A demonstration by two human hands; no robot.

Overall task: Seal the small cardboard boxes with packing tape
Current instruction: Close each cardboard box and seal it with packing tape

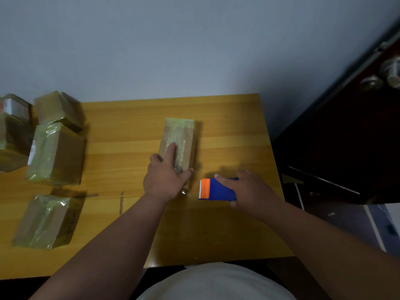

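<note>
A yellow wooden surface [227, 131] stands against a pale grey wall [173, 44], with a dark wooden door [346, 126] to the right. Near its middle lies a long brown cardboard box [184, 137] with clear tape along its top; the left hand [165, 177] presses flat on its near end, fingers straight, while the right hand [251, 189], just right of the box, has its grip curled around a blue tape dispenser with an orange toothed blade [216, 189]. Four more taped cardboard boxes [58, 154] sit at the far-left and near-left.
</note>
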